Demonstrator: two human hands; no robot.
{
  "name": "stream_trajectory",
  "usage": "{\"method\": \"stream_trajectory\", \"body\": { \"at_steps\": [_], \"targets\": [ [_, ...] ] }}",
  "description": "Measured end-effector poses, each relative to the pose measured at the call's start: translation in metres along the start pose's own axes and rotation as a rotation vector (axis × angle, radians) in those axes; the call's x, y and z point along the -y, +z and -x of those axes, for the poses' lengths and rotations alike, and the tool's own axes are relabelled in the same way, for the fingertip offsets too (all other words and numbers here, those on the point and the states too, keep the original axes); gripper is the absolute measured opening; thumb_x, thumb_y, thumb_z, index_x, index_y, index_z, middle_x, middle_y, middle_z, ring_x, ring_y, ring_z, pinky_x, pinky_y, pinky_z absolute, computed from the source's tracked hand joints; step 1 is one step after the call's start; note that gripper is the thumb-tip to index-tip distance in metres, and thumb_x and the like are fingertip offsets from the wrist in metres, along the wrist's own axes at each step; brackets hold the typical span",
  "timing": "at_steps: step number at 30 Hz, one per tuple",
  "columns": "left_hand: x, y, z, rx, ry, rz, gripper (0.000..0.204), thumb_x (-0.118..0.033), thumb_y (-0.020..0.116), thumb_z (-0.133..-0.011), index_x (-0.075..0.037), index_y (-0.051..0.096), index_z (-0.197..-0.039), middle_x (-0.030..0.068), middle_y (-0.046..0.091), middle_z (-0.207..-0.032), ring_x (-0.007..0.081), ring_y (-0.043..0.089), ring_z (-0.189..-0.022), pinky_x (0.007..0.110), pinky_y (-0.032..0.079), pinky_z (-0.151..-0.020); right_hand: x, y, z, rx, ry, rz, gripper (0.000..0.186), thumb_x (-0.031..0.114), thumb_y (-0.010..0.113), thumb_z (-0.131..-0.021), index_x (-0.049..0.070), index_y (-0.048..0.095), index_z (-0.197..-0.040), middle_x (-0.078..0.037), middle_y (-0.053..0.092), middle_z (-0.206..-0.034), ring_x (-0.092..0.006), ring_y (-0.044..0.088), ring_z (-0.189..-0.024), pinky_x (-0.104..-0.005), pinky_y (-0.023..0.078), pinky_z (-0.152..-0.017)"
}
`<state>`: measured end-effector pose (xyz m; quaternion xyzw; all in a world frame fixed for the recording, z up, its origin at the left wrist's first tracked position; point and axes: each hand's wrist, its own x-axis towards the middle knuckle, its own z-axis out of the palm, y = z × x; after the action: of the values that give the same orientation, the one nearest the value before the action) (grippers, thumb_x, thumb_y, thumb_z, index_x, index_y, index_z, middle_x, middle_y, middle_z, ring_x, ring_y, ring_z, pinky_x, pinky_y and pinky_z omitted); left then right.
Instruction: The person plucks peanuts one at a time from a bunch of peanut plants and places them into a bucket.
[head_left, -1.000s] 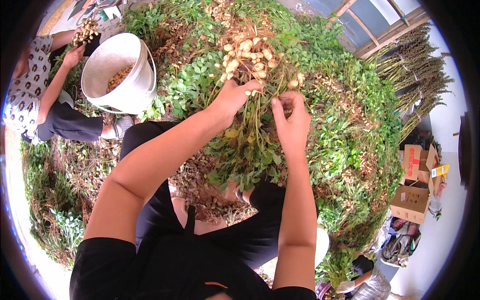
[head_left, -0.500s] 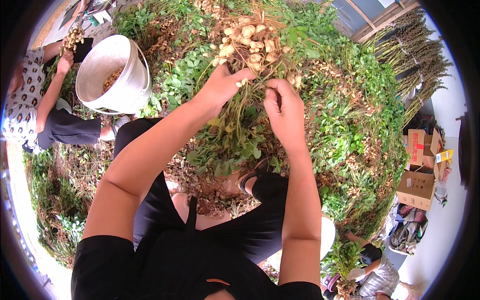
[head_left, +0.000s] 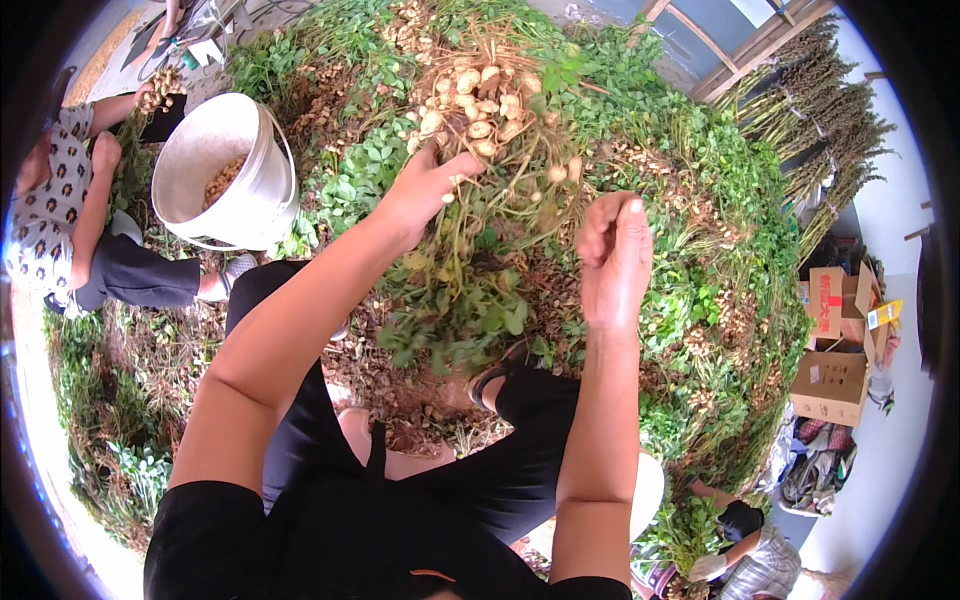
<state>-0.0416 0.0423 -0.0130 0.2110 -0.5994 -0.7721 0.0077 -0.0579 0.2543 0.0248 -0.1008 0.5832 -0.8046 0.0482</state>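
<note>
Left hand [head_left: 418, 192] gripped a peanut plant [head_left: 480, 225] at twelve o'clock, fingers [head_left: 452, 166] closed around its stems beside the pods [head_left: 482, 105], right hand [head_left: 614, 255] stood apart at two o'clock, fingers curled inward, whether pinching anything unclear, white bucket [head_left: 268, 195] sat at ten o'clock

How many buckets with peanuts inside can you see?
1: a white bucket, upper left, between the co-worker in the patterned top and the left hand. Others may be hidden.
</note>
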Motion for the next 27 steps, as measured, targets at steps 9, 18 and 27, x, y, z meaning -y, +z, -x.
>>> {"method": "stream_trajectory", "body": {
  "at_steps": [9, 18, 27],
  "targets": [
    [0.005, 0.007, 0.006, 0.141, 0.052, -0.038, 0.091, -0.032, 0.074, -0.081, 0.011, 0.028, -0.147, 0.0226, 0.050, -0.140, 0.0279, 0.051, -0.127, 0.038, 0.039, -0.109, -0.018, -0.009, -0.010, -0.098, -0.359, 1.306, 0.041, 0.033, 0.070, -0.090, 0.005, 0.054, -0.114, -0.013, 0.062, -0.096, -0.0329, 0.065, -0.077, -0.0431, 0.052, -0.068],
    [0.006, -0.009, -0.002, 0.312, 0.087, -0.510, 0.071, -0.041, 0.069, -0.083, 0.009, 0.053, -0.130, 0.0235, 0.062, -0.125, 0.0309, 0.060, -0.115, 0.041, 0.045, -0.102, -0.011, 0.001, -0.002, 0.089, -0.240, 1.041, 0.018, 0.019, 0.053, -0.101, 0.007, 0.052, -0.115, -0.017, 0.064, -0.080, -0.0358, 0.065, -0.070, -0.0441, 0.049, -0.062],
    [0.007, -0.013, 0.004, 0.244, 0.928, -0.927, 0.025, -0.013, 0.057, -0.091, -0.002, 0.060, -0.113, 0.0189, 0.064, -0.118, 0.0368, 0.063, -0.106, 0.046, 0.050, -0.094, -0.028, 0.018, -0.002, 0.411, -0.253, 1.057, 0.027, 0.018, 0.058, -0.099, 0.009, 0.040, -0.117, -0.017, 0.068, -0.089, -0.0404, 0.067, -0.078, -0.0465, 0.052, -0.067]
  ]
}}
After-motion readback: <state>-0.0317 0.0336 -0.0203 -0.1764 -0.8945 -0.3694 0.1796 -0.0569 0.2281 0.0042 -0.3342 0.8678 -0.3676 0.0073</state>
